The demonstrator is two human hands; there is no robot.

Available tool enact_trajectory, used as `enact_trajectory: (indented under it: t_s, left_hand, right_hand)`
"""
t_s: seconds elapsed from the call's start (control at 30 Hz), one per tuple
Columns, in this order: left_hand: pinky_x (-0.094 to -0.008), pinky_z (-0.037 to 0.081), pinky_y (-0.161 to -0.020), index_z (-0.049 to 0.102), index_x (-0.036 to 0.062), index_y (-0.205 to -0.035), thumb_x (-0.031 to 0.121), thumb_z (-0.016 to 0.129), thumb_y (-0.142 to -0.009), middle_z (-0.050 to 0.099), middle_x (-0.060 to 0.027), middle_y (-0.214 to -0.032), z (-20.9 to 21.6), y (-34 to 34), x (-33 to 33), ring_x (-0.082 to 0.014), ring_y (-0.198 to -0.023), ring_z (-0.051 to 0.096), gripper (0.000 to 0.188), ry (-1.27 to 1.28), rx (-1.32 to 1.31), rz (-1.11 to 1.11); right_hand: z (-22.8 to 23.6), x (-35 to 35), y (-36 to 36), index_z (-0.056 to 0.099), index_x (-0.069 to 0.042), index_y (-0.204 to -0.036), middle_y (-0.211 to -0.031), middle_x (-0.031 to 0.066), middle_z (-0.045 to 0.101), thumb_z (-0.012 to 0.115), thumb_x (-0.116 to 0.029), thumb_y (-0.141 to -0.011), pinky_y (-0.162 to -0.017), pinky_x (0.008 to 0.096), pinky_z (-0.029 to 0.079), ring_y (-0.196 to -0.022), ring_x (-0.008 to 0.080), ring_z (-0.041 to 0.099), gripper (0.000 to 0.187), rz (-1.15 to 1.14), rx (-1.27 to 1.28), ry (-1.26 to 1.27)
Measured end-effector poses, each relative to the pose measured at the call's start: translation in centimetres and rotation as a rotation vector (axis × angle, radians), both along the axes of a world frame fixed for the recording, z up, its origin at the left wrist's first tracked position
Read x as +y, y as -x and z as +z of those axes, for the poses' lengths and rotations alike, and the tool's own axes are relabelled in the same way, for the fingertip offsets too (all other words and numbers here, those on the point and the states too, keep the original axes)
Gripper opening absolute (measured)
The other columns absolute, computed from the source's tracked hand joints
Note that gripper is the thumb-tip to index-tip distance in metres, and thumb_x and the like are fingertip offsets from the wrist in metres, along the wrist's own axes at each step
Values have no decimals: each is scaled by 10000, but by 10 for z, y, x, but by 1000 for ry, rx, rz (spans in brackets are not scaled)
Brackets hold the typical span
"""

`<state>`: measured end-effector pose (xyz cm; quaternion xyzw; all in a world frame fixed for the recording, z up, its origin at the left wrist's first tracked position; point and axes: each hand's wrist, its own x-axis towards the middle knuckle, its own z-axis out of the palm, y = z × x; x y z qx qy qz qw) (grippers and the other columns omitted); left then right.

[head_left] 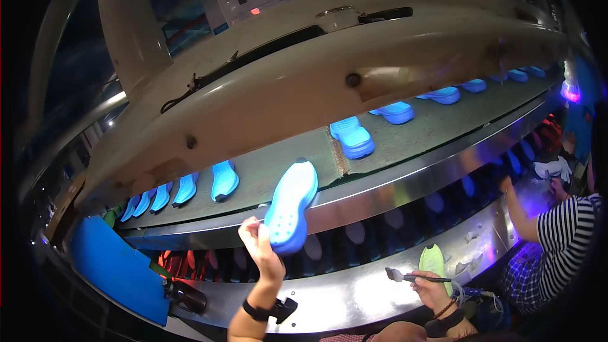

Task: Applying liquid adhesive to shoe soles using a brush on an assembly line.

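Note:
My left hand (pixel 261 248) grips one end of a light blue shoe sole (pixel 290 206), dotted with small holes near that end. The sole is raised, and its far end overlaps the green conveyor belt (pixel 272 152). In my right hand (pixel 432 292) is a brush (pixel 415 276) with a dark handle, its bristles pointing left. Just behind that hand a yellow-green sole (pixel 432 258) shows above the steel ledge (pixel 367 297). Whether the hand touches this sole cannot be made out. More blue soles (pixel 352 138) lie spaced along the belt.
A pale machine hood (pixel 304 82) overhangs the belt. Below the belt's metal rim, a lower level carries a row of dim soles (pixel 354 233). A co-worker in a striped shirt (pixel 568 228) works at the right. A dark bottle (pixel 187 294) and a blue panel (pixel 117 266) are at left.

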<state>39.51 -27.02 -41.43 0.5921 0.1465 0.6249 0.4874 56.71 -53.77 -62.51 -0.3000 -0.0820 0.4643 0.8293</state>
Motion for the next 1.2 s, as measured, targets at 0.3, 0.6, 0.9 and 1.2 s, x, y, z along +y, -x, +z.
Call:
enact_trajectory:
  t_s: [0.3,0.6,0.9,1.2]
  left_hand:
    - [-526,430,-892,223,-14,-1341,604,612,-693,450,-266,-1208,-121,62,-47,-404,-998,548,977,840,-236,-1233]
    - [-521,340,-978,292,105,-1358,761,184,-763,439,-183,-1280,-191,31,-104,-379,-1144,452,892,1233,-136,-1095]
    - [-545,376,-928,337,103,-1327,780,-32,-723,503,-227,-1155,-193,26,-117,-395,-1034,515,978,1269,-30,-985]
    - [-555,362,-943,300,75,-1349,808,54,-713,476,-217,-1201,-190,23,-131,-374,-1056,508,1002,1266,-125,-1104]
  right_hand:
    - [19,1,7,587,48,-974,-938,142,633,596,69,-755,-744,252,485,-805,168,609,221,-33,-98,-37]
    - [21,33,41,608,32,-971,-950,124,639,626,39,-758,-865,305,450,-901,184,602,214,174,-248,-24]
    - [21,50,45,636,6,-955,-916,87,647,632,0,-756,-816,274,441,-855,138,584,199,196,-281,8]
    - [27,55,37,629,29,-950,-909,110,650,610,-3,-760,-758,276,479,-816,156,600,194,153,-323,70]
